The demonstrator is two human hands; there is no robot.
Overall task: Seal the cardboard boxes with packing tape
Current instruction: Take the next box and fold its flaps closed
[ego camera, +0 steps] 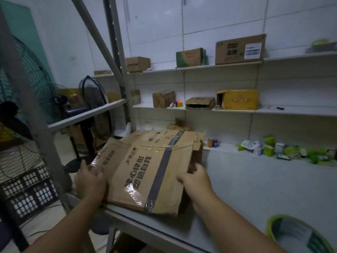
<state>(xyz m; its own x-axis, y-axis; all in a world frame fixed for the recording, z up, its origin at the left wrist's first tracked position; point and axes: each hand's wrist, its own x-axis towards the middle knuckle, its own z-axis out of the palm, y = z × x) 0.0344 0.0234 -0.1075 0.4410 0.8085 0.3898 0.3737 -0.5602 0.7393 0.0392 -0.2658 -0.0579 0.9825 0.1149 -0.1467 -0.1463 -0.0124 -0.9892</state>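
**Cardboard box held at both sides on the tabletop**

A worn cardboard box was seen lying on the near left part of the white tabletop, its printed top panel tilted up towards the camera. The left hand was placed at the box's left flap, its fingers curled round the flap's taped edge. The right hand was set at the box's right side, its fingers curled over the edge of the top panel and gripping it. A grey tape strip was seen running the length of the top panel, with wrinkled clear tape beside it near the front edge. A tape roll with a green rim was found on the tabletop at the lower right, well apart from the box. Behind, other boxes were kept on wall shelves, and 2 standing fans were seen at the left.
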